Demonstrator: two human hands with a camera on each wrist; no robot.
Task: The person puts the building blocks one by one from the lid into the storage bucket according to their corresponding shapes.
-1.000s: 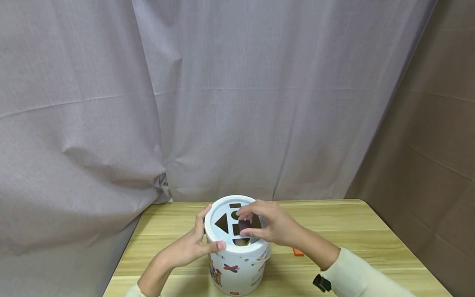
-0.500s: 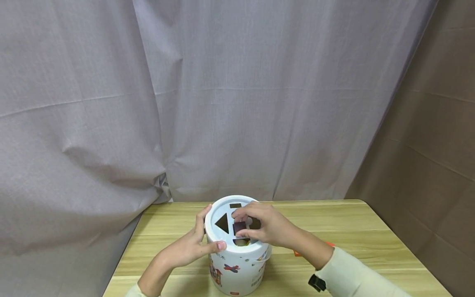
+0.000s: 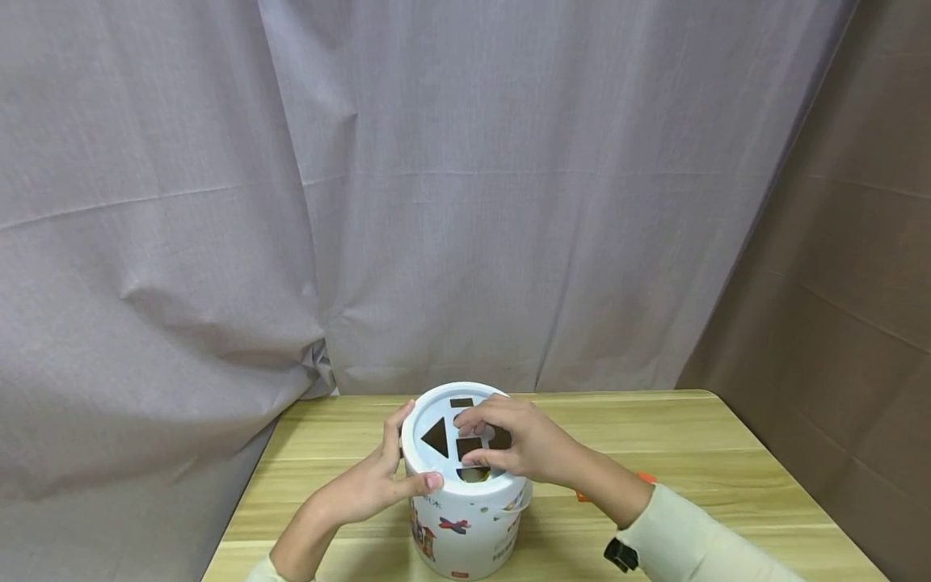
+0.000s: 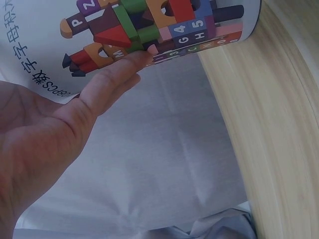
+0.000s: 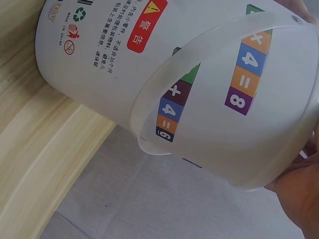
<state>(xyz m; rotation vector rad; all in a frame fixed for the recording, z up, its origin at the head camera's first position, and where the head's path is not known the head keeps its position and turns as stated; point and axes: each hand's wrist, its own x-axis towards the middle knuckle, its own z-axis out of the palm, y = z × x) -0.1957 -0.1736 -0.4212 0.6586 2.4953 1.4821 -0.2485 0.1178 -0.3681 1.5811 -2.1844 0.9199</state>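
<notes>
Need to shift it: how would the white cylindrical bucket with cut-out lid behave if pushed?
The white cylindrical bucket is probably stiff, undented where the bare left hand grips. Standing upright, it would likely slide, not roll. Its curved white handle hangs outside and may swing.

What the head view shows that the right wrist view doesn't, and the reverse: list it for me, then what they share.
Only the head view: the triangular hole in the lid, the pale sleeve on the right arm, and something orange on the table, partly hidden.

Only the right wrist view: the green recycling symbol and, in readable form, the printed "4 = 8".

Both: the bucket, its handle, the right hand and part of the table.
</notes>
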